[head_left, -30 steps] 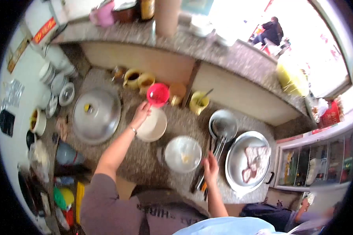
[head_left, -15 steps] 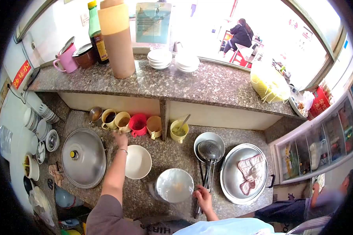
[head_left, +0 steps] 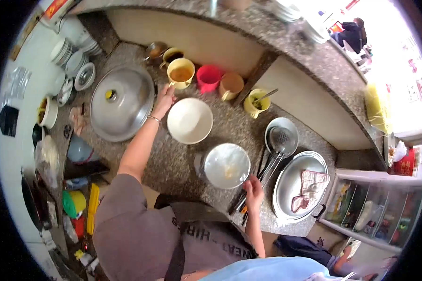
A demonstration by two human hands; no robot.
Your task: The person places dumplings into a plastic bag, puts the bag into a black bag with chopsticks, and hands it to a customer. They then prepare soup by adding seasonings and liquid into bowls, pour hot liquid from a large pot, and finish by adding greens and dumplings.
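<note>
My left hand (head_left: 164,99) has its fingers closed on the handle of a yellow cup (head_left: 180,74) holding amber-brown liquid. The cup appears raised a little above the counter. Just below it is a white bowl (head_left: 190,121) with nothing in it. To the right sits a bowl lined with clear plastic (head_left: 226,165), with a small pale yellowish bit inside. My right hand (head_left: 253,188) pinches the edge of that plastic-lined bowl at its lower right. A red cup (head_left: 208,78), a tan cup (head_left: 231,86) and a dark-filled yellow cup (head_left: 173,55) stand along the back.
A big domed lid (head_left: 122,103) lies at the left. At the right are a strainer (head_left: 283,139) over a metal bowl and a lid with a cloth (head_left: 312,188) on it. A yellow cup with a spoon (head_left: 257,103) stands under the raised ledge. Another person's arm (head_left: 344,257) shows lower right.
The view has turned and tipped downward. My left hand has taken hold of the yellow cup's handle, and the cup looks lifted from the row. My right hand stays at the plastic-lined bowl's edge.
</note>
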